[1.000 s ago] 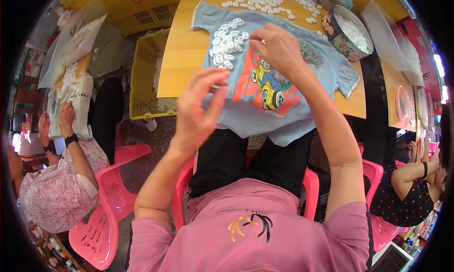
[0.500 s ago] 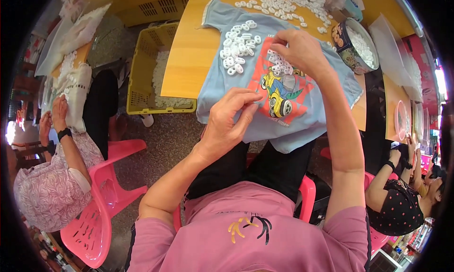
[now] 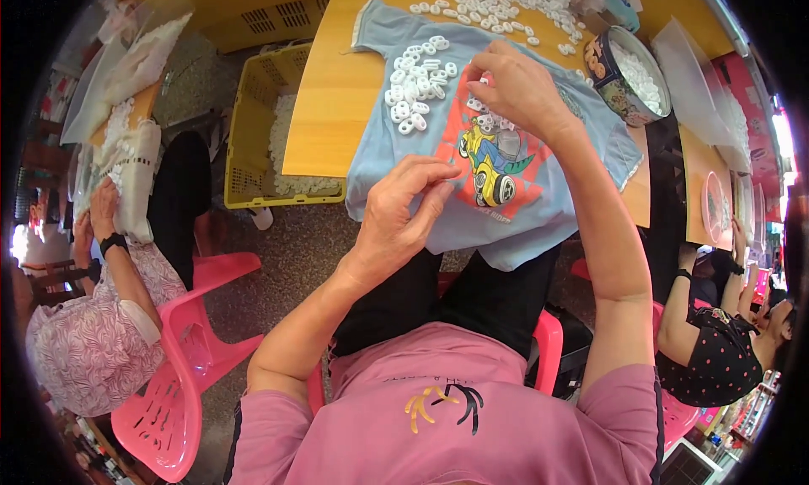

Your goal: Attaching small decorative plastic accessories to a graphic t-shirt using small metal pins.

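Note:
A light blue T-shirt (image 3: 548, 207) with a cartoon print lies spread over the front edge of a wooden table (image 3: 337, 97). A heap of small white plastic pieces (image 3: 417, 85) sits on the shirt, and more are scattered further back (image 3: 497, 5). My right hand (image 3: 518, 89) reaches over the shirt, fingers closed on some small white pieces beside the print. My left hand (image 3: 400, 219) hovers over the shirt's lower left part, fingertips pinched together; whether it holds a piece I cannot tell.
A round tin (image 3: 628, 72) of white pieces stands at the right of the table. A yellow crate (image 3: 261, 139) with white pieces sits on the floor at left. Another person (image 3: 93, 333) sits on a pink chair (image 3: 181, 384) at left, and a second person (image 3: 716, 350) at right.
My left hand came down from mid-air to the shirt's lower left and pinched its fingers. My right hand stayed over the print among the white pieces. The view shifted slightly.

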{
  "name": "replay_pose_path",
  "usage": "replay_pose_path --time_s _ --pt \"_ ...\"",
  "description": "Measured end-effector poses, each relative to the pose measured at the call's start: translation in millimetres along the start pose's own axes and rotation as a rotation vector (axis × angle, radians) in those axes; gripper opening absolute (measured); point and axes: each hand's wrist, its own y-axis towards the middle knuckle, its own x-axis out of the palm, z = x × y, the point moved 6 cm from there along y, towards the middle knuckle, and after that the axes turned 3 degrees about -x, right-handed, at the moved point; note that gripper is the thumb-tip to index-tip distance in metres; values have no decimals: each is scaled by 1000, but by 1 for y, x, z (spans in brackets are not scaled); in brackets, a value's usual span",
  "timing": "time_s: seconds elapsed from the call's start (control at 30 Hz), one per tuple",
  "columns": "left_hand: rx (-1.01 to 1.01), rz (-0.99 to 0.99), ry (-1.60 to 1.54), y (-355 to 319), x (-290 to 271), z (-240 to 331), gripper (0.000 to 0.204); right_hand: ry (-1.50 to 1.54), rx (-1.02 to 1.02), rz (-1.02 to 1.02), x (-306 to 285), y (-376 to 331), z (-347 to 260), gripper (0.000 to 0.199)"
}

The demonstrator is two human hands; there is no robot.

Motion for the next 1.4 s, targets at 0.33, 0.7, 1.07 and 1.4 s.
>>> replay_pose_path --time_s 0.33,0.7,1.07,1.4 --pt "-74 -56 -21 2 2 -2 20 201 127 28 -7 -9 13 25" --pt "-79 -2 -54 2 3 -5 16 92 42 -20 1 -3 8 25" --pt "-209 44 -320 20 15 6 19 1399 458 12 -3 -61 -8 30" --pt "-206 83 -435 23 20 21 18 1562 388 46 -16 -97 -44 33"
